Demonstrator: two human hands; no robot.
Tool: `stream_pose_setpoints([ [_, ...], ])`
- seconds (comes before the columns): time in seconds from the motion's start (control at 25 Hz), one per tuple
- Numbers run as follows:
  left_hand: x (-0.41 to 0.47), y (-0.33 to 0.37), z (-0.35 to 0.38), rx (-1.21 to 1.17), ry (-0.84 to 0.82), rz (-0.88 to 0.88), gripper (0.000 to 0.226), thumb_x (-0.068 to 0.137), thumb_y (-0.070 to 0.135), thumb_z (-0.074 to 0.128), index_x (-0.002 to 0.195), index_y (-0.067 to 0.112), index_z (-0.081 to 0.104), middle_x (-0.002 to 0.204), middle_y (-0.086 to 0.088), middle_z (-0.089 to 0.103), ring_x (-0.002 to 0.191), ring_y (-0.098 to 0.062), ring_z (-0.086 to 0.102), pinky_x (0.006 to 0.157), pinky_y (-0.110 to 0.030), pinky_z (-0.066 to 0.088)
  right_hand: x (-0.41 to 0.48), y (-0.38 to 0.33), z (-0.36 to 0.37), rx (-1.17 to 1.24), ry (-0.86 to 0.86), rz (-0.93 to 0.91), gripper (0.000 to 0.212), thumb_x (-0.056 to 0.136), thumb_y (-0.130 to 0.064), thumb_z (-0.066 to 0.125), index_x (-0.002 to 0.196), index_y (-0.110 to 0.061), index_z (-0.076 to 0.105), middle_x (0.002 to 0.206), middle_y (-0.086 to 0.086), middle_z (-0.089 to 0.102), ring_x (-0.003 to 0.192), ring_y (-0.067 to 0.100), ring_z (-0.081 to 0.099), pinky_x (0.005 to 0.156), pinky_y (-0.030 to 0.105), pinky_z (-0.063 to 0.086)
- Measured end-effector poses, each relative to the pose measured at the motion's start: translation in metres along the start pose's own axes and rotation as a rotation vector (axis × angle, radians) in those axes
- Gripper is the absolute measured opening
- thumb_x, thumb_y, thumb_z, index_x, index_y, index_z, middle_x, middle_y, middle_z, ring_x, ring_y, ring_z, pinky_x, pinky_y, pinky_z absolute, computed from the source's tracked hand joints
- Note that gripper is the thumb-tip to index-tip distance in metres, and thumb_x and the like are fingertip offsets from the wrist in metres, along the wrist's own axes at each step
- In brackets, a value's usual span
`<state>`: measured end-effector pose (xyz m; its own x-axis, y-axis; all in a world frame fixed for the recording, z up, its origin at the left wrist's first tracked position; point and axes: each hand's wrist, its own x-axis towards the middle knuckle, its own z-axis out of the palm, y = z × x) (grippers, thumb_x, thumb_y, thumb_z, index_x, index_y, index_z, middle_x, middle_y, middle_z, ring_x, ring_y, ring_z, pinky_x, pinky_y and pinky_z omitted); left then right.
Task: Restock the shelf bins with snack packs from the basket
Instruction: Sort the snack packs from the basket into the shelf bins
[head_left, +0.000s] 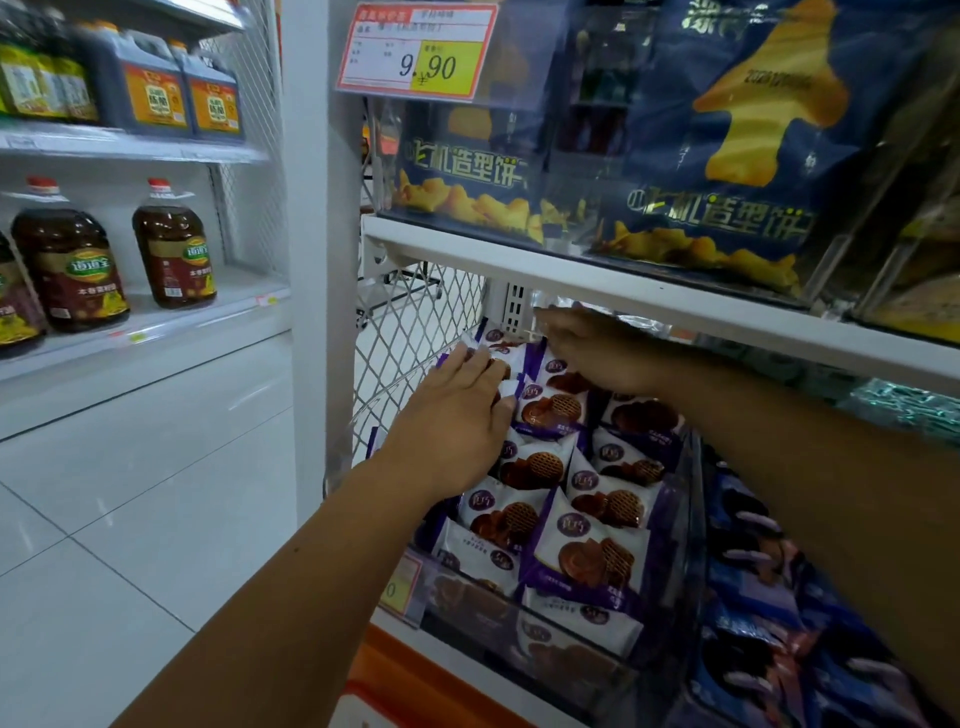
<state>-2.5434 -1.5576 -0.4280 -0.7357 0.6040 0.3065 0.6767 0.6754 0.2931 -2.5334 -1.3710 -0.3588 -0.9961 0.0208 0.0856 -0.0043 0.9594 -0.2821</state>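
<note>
A clear shelf bin (693, 545) is filled with several white and purple snack packs (587, 551) showing brown waffle biscuits. My left hand (457, 415) lies flat on the packs at the bin's left back, fingers straight and pointing toward the rear. Deeper in, under the white shelf edge, my right hand (592, 348) reaches with fingers extended over the rear packs. Whether it holds a pack is hidden. No basket is in view.
Above the bin a white shelf (623, 280) carries large blue biscuit bags (727, 156) and a price tag (415, 49). A wire mesh panel (415, 322) closes the left side. A neighbouring bin of blue packs (769, 597) sits right. Oil bottles (72, 265) stand far left.
</note>
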Motion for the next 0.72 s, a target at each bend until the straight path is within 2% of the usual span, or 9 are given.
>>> stream_pose_setpoints([
  [0.08,-0.001,0.009,-0.003,0.018,-0.006,0.018,0.054,0.105,0.041,0.021,0.155,0.022,0.015,0.164,0.003,0.001,0.149,-0.014,-0.011,0.122,-0.041,-0.004,-0.012,0.017,-0.014,0.009,-0.022,0.036,0.044,0.107,-0.026,0.027,0.149,-0.014,0.032,0.151,0.015,0.037,0.123,0.029,0.049,0.092,0.022,0.039],
  [0.12,-0.001,0.013,-0.002,0.024,-0.028,0.025,0.054,0.104,0.043,0.021,0.155,0.026,0.014,0.164,0.006,0.0,0.149,-0.012,-0.013,0.121,-0.045,-0.005,-0.019,0.022,-0.016,-0.031,-0.064,0.049,0.044,0.107,-0.025,0.026,0.15,-0.016,0.031,0.153,0.012,0.034,0.12,0.024,0.052,0.088,0.017,0.04],
  [0.16,0.0,0.018,0.001,0.031,-0.054,0.037,0.054,0.104,0.044,0.021,0.155,0.03,0.013,0.163,0.008,-0.001,0.149,-0.011,-0.013,0.12,-0.049,-0.007,-0.022,0.029,-0.013,-0.068,-0.109,0.061,0.044,0.107,-0.027,0.025,0.151,-0.021,0.028,0.157,0.006,0.026,0.123,0.019,0.05,0.093,0.012,0.039],
  [0.2,0.001,0.023,0.005,0.04,-0.079,0.048,0.053,0.104,0.046,0.02,0.155,0.033,0.012,0.163,0.01,-0.001,0.149,-0.011,-0.013,0.119,-0.052,-0.01,-0.023,0.035,-0.007,-0.107,-0.13,0.054,0.045,0.106,-0.03,0.024,0.151,-0.026,0.025,0.159,0.001,0.019,0.135,0.019,0.04,0.108,0.017,0.031],
  [0.24,0.002,0.026,0.008,0.051,-0.095,0.053,0.053,0.104,0.047,0.02,0.155,0.035,0.012,0.163,0.011,0.0,0.149,-0.01,-0.013,0.117,-0.055,-0.012,-0.019,0.04,0.0,-0.147,-0.155,0.036,0.045,0.106,-0.033,0.023,0.151,-0.03,0.023,0.16,-0.002,0.014,0.144,0.02,0.025,0.118,0.029,0.021],
  [0.36,0.004,0.027,0.014,0.054,-0.093,0.044,0.052,0.104,0.047,0.02,0.154,0.035,0.014,0.163,0.014,0.005,0.149,-0.01,-0.009,0.115,-0.059,-0.014,-0.012,0.044,0.009,-0.28,-0.193,0.05,0.048,0.105,-0.041,0.02,0.152,-0.035,0.016,0.162,-0.004,0.008,0.149,0.021,0.006,0.121,0.048,0.008],
  [0.52,0.002,0.031,0.011,0.031,-0.069,0.03,0.052,0.104,0.046,0.021,0.154,0.036,0.015,0.162,0.015,0.006,0.149,-0.008,-0.008,0.115,-0.058,-0.014,-0.026,0.039,-0.003,-0.318,-0.058,0.026,0.043,0.105,-0.037,0.023,0.148,-0.039,0.029,0.162,-0.006,0.007,0.149,0.018,0.005,0.118,0.036,0.006],
  [0.64,0.0,0.035,0.012,0.067,-0.075,0.044,0.052,0.103,0.047,0.02,0.154,0.037,0.013,0.162,0.016,0.005,0.149,-0.008,-0.006,0.115,-0.061,-0.012,-0.028,0.027,0.005,-0.371,-0.086,-0.015,0.042,0.106,-0.032,0.024,0.145,-0.043,0.033,0.16,-0.01,0.014,0.148,0.02,0.006,0.119,0.047,0.007],
  [0.72,-0.001,0.034,0.01,0.062,-0.085,0.038,0.052,0.103,0.047,0.02,0.154,0.037,0.012,0.162,0.017,0.003,0.149,-0.008,-0.006,0.115,-0.061,-0.01,-0.025,0.032,0.003,-0.194,-0.078,-0.007,0.042,0.106,-0.026,0.025,0.144,-0.039,0.036,0.155,0.0,0.029,0.143,0.03,0.023,0.114,0.053,0.022],
])
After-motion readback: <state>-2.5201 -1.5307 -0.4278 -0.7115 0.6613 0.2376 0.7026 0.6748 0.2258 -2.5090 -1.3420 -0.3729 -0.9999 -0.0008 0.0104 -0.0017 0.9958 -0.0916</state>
